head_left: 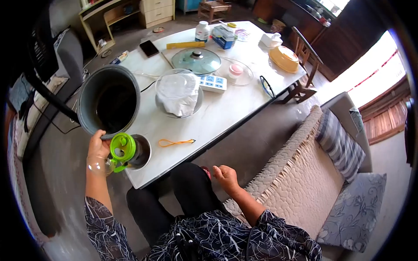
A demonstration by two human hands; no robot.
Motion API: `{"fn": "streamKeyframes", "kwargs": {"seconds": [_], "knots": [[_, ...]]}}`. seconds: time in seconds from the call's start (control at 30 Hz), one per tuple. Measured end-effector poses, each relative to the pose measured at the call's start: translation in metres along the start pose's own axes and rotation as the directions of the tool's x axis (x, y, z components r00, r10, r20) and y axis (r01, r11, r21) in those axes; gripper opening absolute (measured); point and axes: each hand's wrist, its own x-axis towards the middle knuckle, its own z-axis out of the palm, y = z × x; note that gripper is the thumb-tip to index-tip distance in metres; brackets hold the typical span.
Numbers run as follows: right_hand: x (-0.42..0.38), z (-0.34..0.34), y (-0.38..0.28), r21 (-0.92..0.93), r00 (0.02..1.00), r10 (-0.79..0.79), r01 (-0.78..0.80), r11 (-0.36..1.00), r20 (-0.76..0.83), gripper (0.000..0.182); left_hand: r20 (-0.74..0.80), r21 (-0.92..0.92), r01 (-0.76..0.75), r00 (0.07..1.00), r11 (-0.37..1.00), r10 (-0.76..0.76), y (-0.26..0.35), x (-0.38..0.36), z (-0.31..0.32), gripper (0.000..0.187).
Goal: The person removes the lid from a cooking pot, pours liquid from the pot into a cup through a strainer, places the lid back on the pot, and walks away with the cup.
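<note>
My left hand grips the lower rim of a large grey pot at the table's left edge; the pot is tilted and its inside looks dark. Just right of that hand stands a jug with a bright green lid, close against a metal bowl holding something dark. A clear rounded object lies over my left wrist. My right hand is held above my lap, fingers curled in, touching nothing visible. An orange loop lies on the table.
On the white table are a bowl with a white plastic bag, a power strip, a glass lid, a phone, glasses and a yellow basket. A sofa stands at right.
</note>
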Motion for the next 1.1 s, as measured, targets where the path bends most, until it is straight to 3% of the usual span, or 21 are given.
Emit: {"fn": "streamKeyframes", "kwargs": {"seconds": [0.67,0.83,1.1], "knots": [[-0.004,-0.002,0.014,0.033,0.998,-0.032,0.034,0.999,-0.047,0.038,-0.034,0.033,0.04,0.999,0.999,-0.039,0.0,0.014,-0.014,0.006],[-0.006,-0.006,0.008,-0.05,1.0,-0.023,0.023,0.999,0.0,0.039,0.002,0.018,0.081,0.997,0.997,-0.081,0.001,0.01,-0.011,0.008],[-0.006,-0.009,0.002,-0.035,0.999,-0.022,0.023,0.999,0.033,0.038,0.016,0.037,0.075,0.997,0.996,-0.076,0.001,0.024,-0.026,0.007]]}}
